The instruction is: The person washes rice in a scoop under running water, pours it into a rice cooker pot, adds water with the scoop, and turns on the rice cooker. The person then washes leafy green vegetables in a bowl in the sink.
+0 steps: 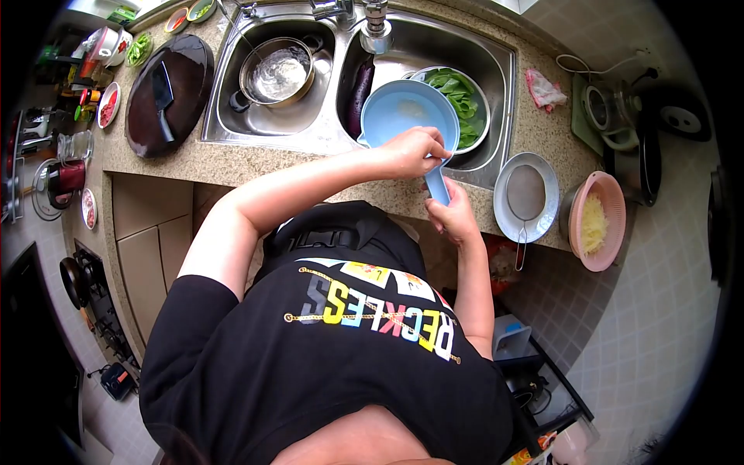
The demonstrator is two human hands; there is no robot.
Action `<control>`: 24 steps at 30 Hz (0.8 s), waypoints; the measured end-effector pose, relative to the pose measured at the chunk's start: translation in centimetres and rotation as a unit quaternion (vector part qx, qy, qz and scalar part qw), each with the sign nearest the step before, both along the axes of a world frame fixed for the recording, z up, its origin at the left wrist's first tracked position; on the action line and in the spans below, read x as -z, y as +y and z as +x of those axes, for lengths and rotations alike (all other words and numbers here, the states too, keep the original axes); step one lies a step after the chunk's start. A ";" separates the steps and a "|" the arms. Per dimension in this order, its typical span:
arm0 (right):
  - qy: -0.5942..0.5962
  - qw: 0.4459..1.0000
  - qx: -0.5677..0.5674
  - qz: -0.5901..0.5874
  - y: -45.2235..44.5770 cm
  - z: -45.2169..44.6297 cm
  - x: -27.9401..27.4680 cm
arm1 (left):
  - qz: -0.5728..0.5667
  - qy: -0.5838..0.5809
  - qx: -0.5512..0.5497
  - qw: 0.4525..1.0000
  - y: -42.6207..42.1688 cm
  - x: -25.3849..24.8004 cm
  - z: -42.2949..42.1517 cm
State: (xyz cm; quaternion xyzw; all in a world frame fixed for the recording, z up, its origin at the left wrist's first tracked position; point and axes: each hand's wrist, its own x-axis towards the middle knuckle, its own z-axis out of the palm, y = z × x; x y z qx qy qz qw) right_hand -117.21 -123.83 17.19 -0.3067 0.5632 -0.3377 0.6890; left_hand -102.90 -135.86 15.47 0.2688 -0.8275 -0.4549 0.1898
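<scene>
At upper centre of the frame, we see a blue pan [391, 108] over the right basin [415, 39], the left hand [415, 153] grasping its handle near the rim, the right hand [456, 215] closed around the handle's end. We note leafy greens [461, 97] beside it, an eggplant [361, 93] whole and uncut, and, at right, pale shreds [594, 225] already cut; we cannot tell whether the pan is clean.

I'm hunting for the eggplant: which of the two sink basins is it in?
The right-hand basin: the eggplant lies there, left of the light blue dipper. The left-hand basin holds a two-handled pot instead.
</scene>
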 end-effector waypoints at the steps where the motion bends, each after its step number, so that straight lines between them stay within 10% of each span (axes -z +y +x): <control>1: 0.010 1.000 -0.004 -0.002 0.0 0.0 0.0 | 0.008 0.011 -0.009 1.000 0.0 0.0 -0.1; 24: 0.042 0.999 -0.031 0.001 0.1 0.6 -1.0 | 0.119 -0.097 -0.150 0.977 -0.5 -0.5 -1.2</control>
